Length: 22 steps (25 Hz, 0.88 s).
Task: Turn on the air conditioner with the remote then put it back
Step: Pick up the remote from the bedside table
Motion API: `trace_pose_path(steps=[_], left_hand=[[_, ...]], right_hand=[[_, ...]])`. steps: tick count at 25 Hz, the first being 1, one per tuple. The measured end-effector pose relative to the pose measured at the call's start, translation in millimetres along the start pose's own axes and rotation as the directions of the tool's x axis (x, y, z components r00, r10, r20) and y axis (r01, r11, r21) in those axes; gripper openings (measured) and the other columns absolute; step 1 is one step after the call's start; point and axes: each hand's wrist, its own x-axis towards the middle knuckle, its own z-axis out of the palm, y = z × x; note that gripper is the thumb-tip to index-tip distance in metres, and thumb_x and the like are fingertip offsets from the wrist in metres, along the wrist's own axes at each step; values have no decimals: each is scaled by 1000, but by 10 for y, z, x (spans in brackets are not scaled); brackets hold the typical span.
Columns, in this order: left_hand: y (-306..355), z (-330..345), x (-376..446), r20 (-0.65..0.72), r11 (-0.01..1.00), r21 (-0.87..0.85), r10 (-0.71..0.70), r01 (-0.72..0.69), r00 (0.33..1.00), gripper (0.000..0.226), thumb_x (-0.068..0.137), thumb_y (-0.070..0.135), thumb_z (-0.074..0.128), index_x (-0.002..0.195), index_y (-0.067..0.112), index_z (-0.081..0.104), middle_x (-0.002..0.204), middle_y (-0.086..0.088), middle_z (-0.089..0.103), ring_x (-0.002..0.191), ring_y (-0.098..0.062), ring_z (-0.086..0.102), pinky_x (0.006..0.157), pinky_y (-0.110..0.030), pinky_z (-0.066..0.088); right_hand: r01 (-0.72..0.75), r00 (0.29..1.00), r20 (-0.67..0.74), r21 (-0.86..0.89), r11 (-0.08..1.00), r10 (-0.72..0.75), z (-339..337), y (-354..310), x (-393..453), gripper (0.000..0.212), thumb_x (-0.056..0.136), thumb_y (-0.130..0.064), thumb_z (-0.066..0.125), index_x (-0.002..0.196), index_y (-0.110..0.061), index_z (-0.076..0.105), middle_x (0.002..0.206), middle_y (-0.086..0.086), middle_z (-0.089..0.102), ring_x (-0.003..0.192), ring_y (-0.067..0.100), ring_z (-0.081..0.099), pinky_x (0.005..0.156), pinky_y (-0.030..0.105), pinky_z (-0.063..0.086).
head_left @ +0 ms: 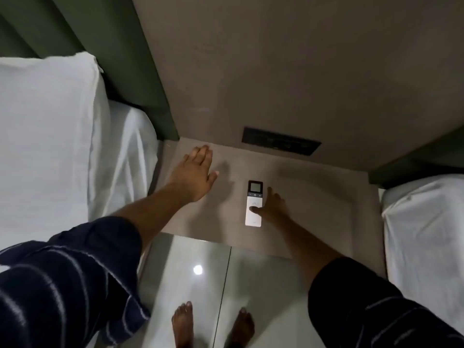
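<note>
A white pillow (47, 126) lies on the bed at the far left, against a green headboard (118, 59). Next to it, the left hand (195, 175) reaches over the brown bedside table (326, 209) with its fingers spread flat, holding nothing; it seems to rest on the tabletop, though contact is hard to judge from above. Near the middle of the table lies the remote (254, 203), flat and face up, its small screen pointing toward the wall. The right hand (272, 208) sits just beside it on the right, fingers loosely extended, the thumb laid across the remote's white lower part; the hand has not closed around it. A dark panel (280, 141) is set in the wall behind. Another white-covered bed (426, 234) stands at the far right.
</note>
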Motion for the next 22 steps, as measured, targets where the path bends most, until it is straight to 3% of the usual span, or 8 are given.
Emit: trace_pose_path(steps=[6,9,14,18,22], left_hand=[[-286,535,66,52,998,0,-57,57,997,68,101,44,21,155,10,-1,165,-7,-3,152,-24,-1,122,-36,6],[-329,567,-8,66,995,-46,-82,85,994,68,100,46,20,155,11,-2,164,-6,-4,152,-23,-2,122,-35,5],[-374,377,-382,108,994,-52,-90,96,990,69,101,46,20,155,9,-2,164,-7,-3,152,-23,-1,122,-35,4],[-516,-298,-980,97,993,6,-121,121,988,69,100,46,20,155,8,-1,164,-9,-1,152,-23,0,123,-36,6],[-815,-1512,-1795,-62,960,89,-260,265,964,68,101,45,21,155,7,4,164,-9,2,152,-24,4,122,-36,10]], right_hand=[[-28,1000,8,-215,976,30,752,41,388,104,78,-45,69,153,-28,0,146,17,30,129,37,37,101,47,43],[-16,1000,-11,-256,966,14,842,91,459,98,80,-34,67,153,-24,2,146,22,28,129,40,36,103,46,42],[84,995,67,-230,970,-70,719,91,-88,82,85,-37,58,152,-27,11,133,21,43,119,40,49,95,43,46],[237,971,16,-174,956,-238,220,-479,-953,76,80,-37,59,147,-32,24,119,16,55,104,37,60,87,38,50],[535,832,-32,-214,817,-554,-504,-1551,-1927,64,80,-39,56,139,-32,32,110,12,57,94,35,64,80,37,52]])
